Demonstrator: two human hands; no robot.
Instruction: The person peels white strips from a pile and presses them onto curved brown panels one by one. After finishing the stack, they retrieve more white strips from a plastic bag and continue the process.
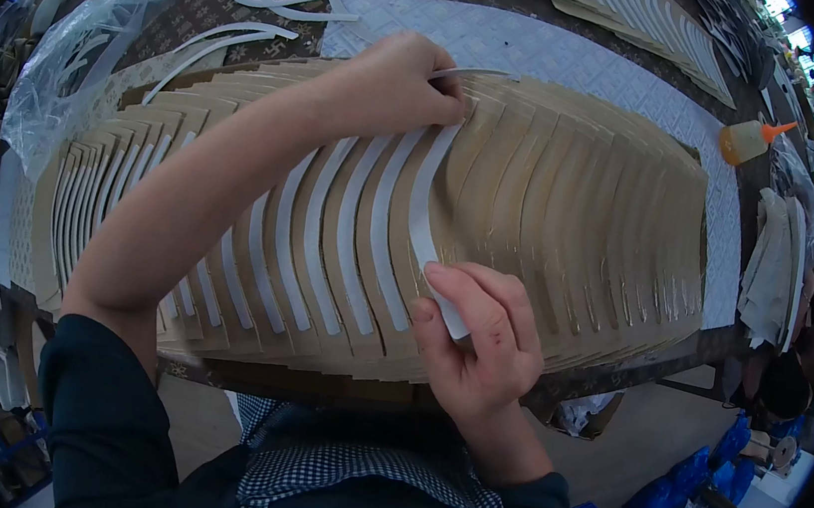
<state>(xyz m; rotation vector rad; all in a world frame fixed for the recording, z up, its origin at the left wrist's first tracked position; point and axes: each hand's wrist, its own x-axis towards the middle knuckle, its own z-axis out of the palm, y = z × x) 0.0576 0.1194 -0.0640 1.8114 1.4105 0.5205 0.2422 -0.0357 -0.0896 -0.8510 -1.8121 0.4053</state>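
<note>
"Laying a curved white strip [422,206] along one of the overlapped brown pieces [613,207] looks like the step in hand. Where is it?"

"Mid-desk, its lower end nearer the desk's [213,372] near edge. The right hand [491,349] has its thumb and forefinger closed about that lower end."

"And the left hand [402,73]?"

"At the upper end, fingers together on a second white strip [488,73]. I can't tell if they also pinch the first."

"What does the move call for?"

"A light pull, I'd judge, with the curve matched to the brown edge and then pressed flat. The pieces to the right have a glossy look, perhaps glue, so a smear is the risk."

"Anything in the way?"

"The left forearm crosses the strips already laid on the left side. A bottle with an orange tip [744,142] stands off near the right end, clear of both hands. Loose strips [304,15] lie towards the far edge, and a clear plastic bag [87,67] sits far left, well apart."
</note>
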